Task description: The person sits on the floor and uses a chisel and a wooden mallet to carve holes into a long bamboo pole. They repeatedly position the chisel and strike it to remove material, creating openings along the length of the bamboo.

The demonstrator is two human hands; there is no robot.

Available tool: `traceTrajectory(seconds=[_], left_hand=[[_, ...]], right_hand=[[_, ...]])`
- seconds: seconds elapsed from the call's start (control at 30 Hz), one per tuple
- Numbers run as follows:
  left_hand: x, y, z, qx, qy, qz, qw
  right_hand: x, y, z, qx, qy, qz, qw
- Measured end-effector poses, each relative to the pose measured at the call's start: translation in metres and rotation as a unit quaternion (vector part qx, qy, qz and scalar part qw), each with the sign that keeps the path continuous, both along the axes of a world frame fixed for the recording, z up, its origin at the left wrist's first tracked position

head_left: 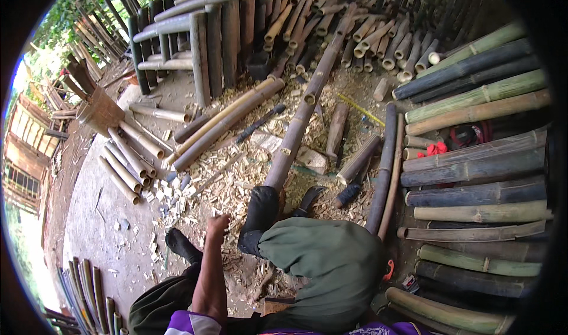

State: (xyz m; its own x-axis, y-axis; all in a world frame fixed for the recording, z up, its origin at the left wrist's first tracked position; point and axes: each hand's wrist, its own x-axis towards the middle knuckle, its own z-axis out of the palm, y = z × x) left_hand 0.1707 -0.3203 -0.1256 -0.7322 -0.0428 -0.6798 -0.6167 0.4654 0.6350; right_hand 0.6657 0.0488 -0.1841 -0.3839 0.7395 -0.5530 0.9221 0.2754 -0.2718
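Note:
My left hand point(218, 224) is raised over the chip-strewn floor, its fingers curled closed, and I see nothing in them. My right hand does not show. A long bamboo pole point(290, 142) runs away from me toward the far pile. Its near end lies beside my black-socked foot point(263, 203), which presses against it. Right of that foot lies a dark curved blade point(309, 200). Further right is a tool with a dark wrapped handle point(348, 195). A short bamboo piece point(358, 159) and a pale wooden block point(312, 160) lie beyond them.
Wood chips point(219, 184) cover the ground. Long bamboo poles point(479, 169) are stacked on the right, and cut lengths point(378, 39) pile up at the back. Several tubes point(121, 172) lie at left. A yellow tape measure point(362, 110) stretches beyond the block. A bamboo rack point(198, 63) stands far left.

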Motion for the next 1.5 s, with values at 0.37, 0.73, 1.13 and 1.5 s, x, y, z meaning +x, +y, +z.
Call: traceTrajectory(seconds=[0.37,0.73,1.13,1.5], left_hand=[[0.074,0.001,0.005,0.064,-0.001,-0.047,0.997],[0.099,0.02,-0.017,0.008,0.322,-0.202,0.925],[0.125,0.05,0.104,-0.014,0.329,-0.157,0.931],[0.199,0.006,0.158,-0.151,0.245,-0.265,0.92]], right_hand=[[-0.004,0.006,0.021,0.002,-0.001,0.07,0.998],[-0.008,0.016,0.041,-0.014,-0.02,0.122,0.992],[-0.111,0.045,0.108,-0.126,0.085,0.333,0.931],[-0.415,0.009,0.17,-0.489,0.467,-0.168,0.717]])
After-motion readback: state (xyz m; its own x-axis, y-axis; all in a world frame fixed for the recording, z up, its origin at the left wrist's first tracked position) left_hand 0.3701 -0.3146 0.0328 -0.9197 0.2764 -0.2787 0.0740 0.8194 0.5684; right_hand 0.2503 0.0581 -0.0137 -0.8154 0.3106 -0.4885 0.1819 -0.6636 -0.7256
